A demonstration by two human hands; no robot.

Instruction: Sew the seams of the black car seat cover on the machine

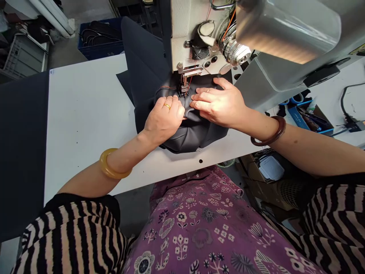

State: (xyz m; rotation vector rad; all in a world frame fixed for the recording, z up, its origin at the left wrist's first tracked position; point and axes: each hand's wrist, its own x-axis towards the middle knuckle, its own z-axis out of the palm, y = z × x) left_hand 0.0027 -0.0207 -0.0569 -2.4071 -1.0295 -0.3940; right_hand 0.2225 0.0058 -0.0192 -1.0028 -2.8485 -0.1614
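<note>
Black leather-like material [185,139] lies bunched under the presser foot [184,88] of a sewing machine [185,23]. A line of orange-red stitching runs along its seam left of the foot. My left hand [165,116] is closed on the material just in front of the foot, its fingertips curled under and partly hidden. Flat on the same material, to the right of the foot, my right hand [219,101] rests with fingers stretched out and thumb apart. Orange-red thread comes down to the needle from above.
A white table [85,125] carries the work. A dark panel [23,152] covers its left end. Behind stands a blue crate [85,42] with black pieces. At right, a small blue box [299,116] holds tools near a black cable [343,101]. The machine head overhangs the hands.
</note>
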